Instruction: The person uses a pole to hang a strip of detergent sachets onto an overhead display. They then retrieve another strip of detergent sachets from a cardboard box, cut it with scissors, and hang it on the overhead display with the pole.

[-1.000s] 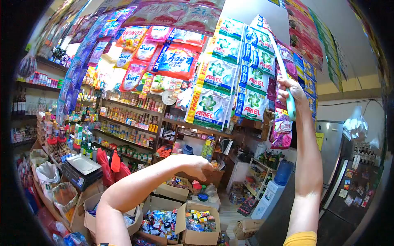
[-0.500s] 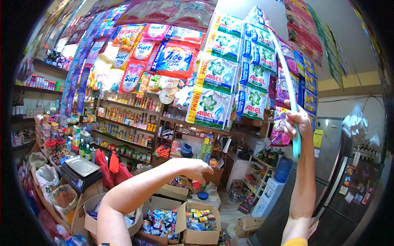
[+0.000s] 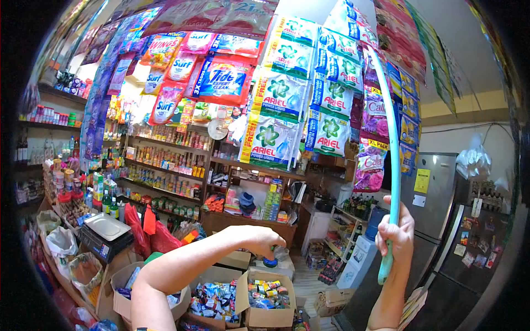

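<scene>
My right hand (image 3: 396,231) is closed around the lower part of a long pale-green pole (image 3: 393,149). The pole looks bowed in this wide view. Its upper end reaches the hanging packs near the ceiling; whether it hooks or touches one I cannot tell. Close to it hang strips of white and green Ariel sachets (image 3: 331,134) and pink Calla packs (image 3: 369,163). My left hand (image 3: 265,240) hangs loosely in mid-air with its fingers drooping and nothing seen in them. Below it are open cardboard boxes (image 3: 270,317) of small packaged goods.
Red Tide (image 3: 223,80) and Surf packs (image 3: 165,103) hang to the left. A weighing scale (image 3: 107,234) stands at the left, before shelves (image 3: 165,163) of tins and bottles. Dark fridges (image 3: 469,259) and a water dispenser (image 3: 356,262) stand at the right.
My right hand has come down with the pole, whose upper end is lower too. My left hand has sunk slightly, its fingers pointing further down. The view has shifted a little.
</scene>
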The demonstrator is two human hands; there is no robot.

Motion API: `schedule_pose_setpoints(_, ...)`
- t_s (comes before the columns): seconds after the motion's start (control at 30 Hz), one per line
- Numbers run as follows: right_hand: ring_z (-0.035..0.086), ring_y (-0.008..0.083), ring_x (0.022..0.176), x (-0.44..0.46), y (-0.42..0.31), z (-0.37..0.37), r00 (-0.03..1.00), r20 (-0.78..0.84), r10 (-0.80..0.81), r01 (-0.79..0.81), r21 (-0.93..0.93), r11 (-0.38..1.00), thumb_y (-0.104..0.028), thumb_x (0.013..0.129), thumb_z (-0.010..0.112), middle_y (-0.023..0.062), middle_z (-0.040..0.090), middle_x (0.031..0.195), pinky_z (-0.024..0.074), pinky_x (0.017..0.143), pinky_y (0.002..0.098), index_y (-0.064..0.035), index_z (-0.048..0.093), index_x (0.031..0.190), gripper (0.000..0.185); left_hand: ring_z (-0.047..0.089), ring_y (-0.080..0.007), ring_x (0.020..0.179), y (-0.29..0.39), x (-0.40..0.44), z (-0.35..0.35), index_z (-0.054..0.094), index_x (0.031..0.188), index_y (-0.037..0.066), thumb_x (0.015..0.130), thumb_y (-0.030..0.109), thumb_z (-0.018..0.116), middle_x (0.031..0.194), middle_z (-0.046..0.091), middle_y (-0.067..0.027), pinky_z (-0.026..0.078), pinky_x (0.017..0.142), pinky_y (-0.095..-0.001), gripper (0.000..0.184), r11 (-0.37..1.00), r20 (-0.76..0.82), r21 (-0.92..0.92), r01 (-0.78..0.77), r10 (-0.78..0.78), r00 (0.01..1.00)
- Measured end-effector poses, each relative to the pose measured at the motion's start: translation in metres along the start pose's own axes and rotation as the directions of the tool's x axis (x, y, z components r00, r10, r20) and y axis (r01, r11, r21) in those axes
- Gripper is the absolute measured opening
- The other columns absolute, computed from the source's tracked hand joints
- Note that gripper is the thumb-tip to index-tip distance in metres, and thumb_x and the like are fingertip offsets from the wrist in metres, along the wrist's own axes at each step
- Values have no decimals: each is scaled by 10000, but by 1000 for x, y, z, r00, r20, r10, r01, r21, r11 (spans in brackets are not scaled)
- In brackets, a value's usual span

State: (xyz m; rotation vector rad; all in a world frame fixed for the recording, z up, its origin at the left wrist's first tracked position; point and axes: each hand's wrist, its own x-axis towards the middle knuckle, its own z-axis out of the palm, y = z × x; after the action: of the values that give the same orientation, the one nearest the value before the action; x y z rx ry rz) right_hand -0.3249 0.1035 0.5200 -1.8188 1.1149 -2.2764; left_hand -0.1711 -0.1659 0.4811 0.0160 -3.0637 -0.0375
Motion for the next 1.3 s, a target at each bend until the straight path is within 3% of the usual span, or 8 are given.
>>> schedule_pose_setpoints(0.33, 420, 105, 335, -67, 30, -4, 987, -136, 80, -93, -85, 992, -16, 628, 623, 48, 490, 531, 341, 300, 230, 27, 425, 1179, 587, 605, -310, 860, 28, -1, -28, 467, 1193, 48, 767, 235, 615, 939, 620, -174, 471, 760, -364, 489, 986, -222, -40, -162, 149, 964)
schedule_pose_setpoints(0.4, 428, 106, 342, -86, 37, -5, 984, -146, 105, -119, -87, 989, -11, 632, 623, 50, 492, 527, 351, 308, 235, 34, 419, 1182, 588, 561, -277, 989, 25, 6, -37, 448, 1236, 59, 773, 251, 634, 1139, 549, -158, 452, 829, -352, 534, 968, -502, -27, -249, 203, 841)
schedule_pose_setpoints(0.43, 431, 107, 346, -95, 41, -6, 981, -153, 120, -134, -85, 987, -6, 634, 622, 50, 491, 524, 357, 311, 238, 36, 417, 1183, 587, 502, -248, 1079, 12, 21, -36, 401, 1283, 67, 782, 251, 647, 1265, 465, -120, 429, 868, -362, 588, 930, -692, 28, -366, 282, 665)
schedule_pose_setpoints(0.57, 425, 124, 315, -126, 53, -7, 958, -189, 216, -232, -66, 970, -28, 590, 633, 69, 499, 500, 343, 284, 236, 26, 440, 1155, 600, 452, -224, 1097, 49, 24, -105, 141, 1388, 122, 820, 307, 604, 1300, 361, -141, 420, 865, -408, 755, 524, -757, -589, -615, -90, 648)
schedule_pose_setpoints(0.77, 443, 130, 325, -140, 63, -15, 944, -183, 274, -283, -25, 959, 54, 589, 637, 88, 522, 509, 343, 307, 247, 46, 426, 1168, 616, 387, -367, 1187, 75, 52, -175, 41, 1385, 86, 761, 381, 667, 1352, 289, -201, 473, 813, -443, 931, 260, -875, -484, -835, -165, 456)
schedule_pose_setpoints(0.93, 463, 109, 371, -163, 79, -17, 933, -196, 301, -319, -69, 945, 66, 623, 654, 67, 532, 533, 360, 341, 242, 42, 460, 1131, 544, 455, -288, 1098, 80, 78, -183, 140, 1332, 53, 682, 307, 753, 1200, 447, -189, 439, 840, -431, 929, 387, -877, -402, -830, -423, 228)
schedule_pose_setpoints(1.0, 503, 80, 589, -184, 89, -25, 927, -161, 338, -361, -146, 921, -36, 711, 671, -13, 527, 707, 411, 520, 238, -63, 556, 967, 282, 481, -261, 1065, 71, 89, -173, 149, 1325, 57, 666, 289, 765, 1160, 473, -173, 439, 837, -425, 931, 466, -864, -451, -761, -441, 242)
schedule_pose_setpoints(1.3, 496, 88, 688, -277, 203, -53, 821, -202, 534, -567, -179, 804, -49, 691, 705, -13, 525, 769, 430, 627, 242, -60, 518, 956, 325, 617, -191, 825, 19, 147, -139, 367, 1200, -7, 694, -14, 692, 1007, 586, -131, 534, 624, -338, 601, 453, -865, -467, -760, -410, 288)
